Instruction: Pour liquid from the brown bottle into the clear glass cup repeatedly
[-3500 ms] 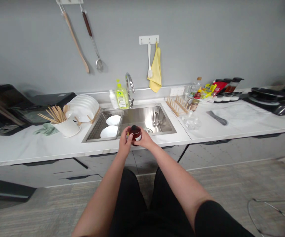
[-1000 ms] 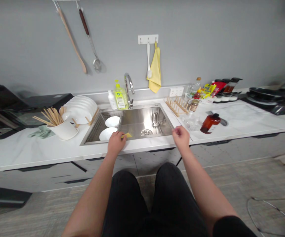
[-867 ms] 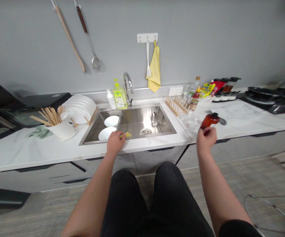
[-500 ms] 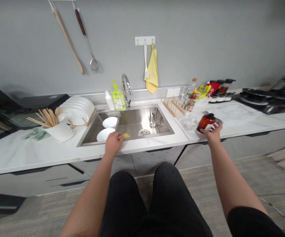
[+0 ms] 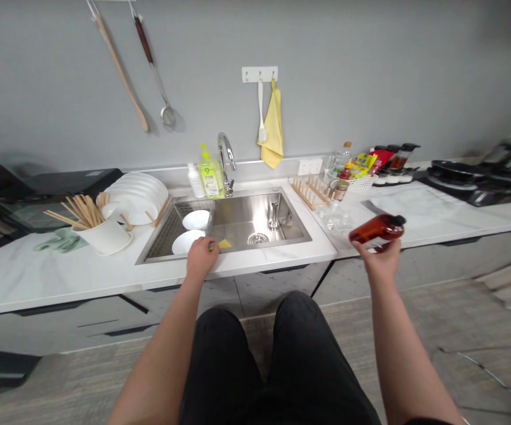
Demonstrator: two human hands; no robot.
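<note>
Two white bowls (image 5: 196,219) near left grip (image 5: 199,257) (pinching a yellow item (image 5: 224,244)), right grip (image 5: 383,260) around tilted amber bottle (image 5: 374,229), clear containers (image 5: 339,220) beside

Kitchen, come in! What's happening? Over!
Right grip holding brown bottle, tilted nearly sideways. Left grip on yellow sponge, it seems, at front of sink. White bowl close beside left grip.
</note>
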